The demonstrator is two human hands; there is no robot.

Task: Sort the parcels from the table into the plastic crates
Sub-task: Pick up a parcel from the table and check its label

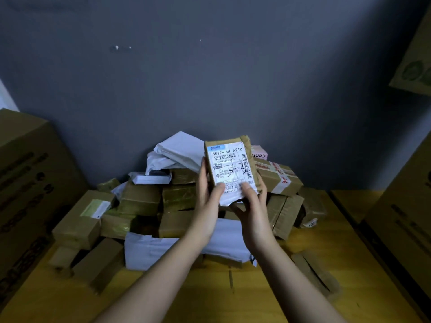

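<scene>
Both hands hold up a small brown parcel (231, 164) with a white shipping label facing me, marked "35-3" by hand. My left hand (207, 194) grips its left edge, thumb on the label's lower part. My right hand (253, 206) supports the bottom right, thumb on the label. The parcel is raised above a pile of parcels (149, 201) on the wooden table (256, 297): brown taped boxes and white plastic mailers (177, 152). No plastic crate is in view.
Large cardboard boxes stand at the left (30, 183) and at the right (405, 210) of the table. Another carton (417, 66) sits high at the upper right. A grey wall rises behind the pile. A flat brown parcel (314, 271) lies on the table's right.
</scene>
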